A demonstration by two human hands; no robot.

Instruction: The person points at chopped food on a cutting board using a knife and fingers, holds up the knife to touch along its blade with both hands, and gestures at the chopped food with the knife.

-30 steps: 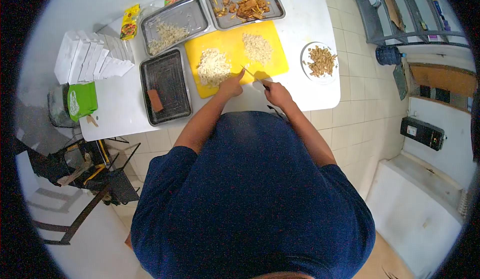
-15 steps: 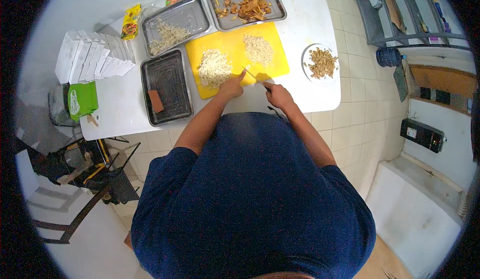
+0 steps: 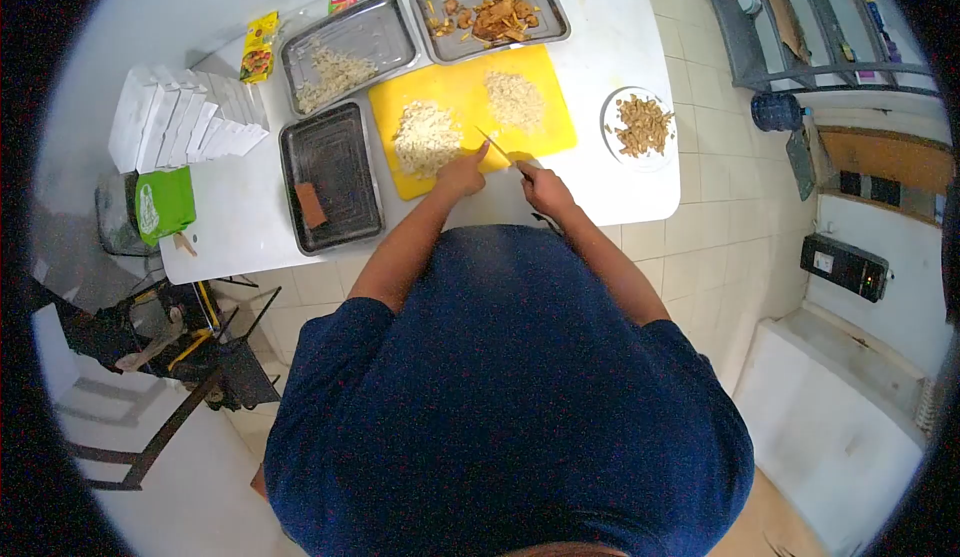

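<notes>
My right hand (image 3: 547,191) is closed around the handle of a knife (image 3: 494,145). The blade points up and left over the front part of a yellow cutting board (image 3: 470,84). My left hand (image 3: 461,176) is at the board's front edge, one digit stretched out close to the blade; whether they touch I cannot tell. Its other fingers are partly hidden. A large heap of pale chopped food (image 3: 427,139) lies just beyond my left hand. A flatter spread of finer pale pieces (image 3: 515,101) covers the board's right side.
Behind the board are a tray of pale shreds (image 3: 375,32) and a tray of browned pieces (image 3: 552,19). A dark tray (image 3: 345,172) at left holds a reddish-brown block (image 3: 311,205). On the right sits a white plate (image 3: 608,127) with brown strips. White boxes (image 3: 145,117) line the left end.
My right hand and the knife have shifted slightly to the left and up, bringing the blade nearer the left hand's stretched digit. My left hand stays nearly in place.
</notes>
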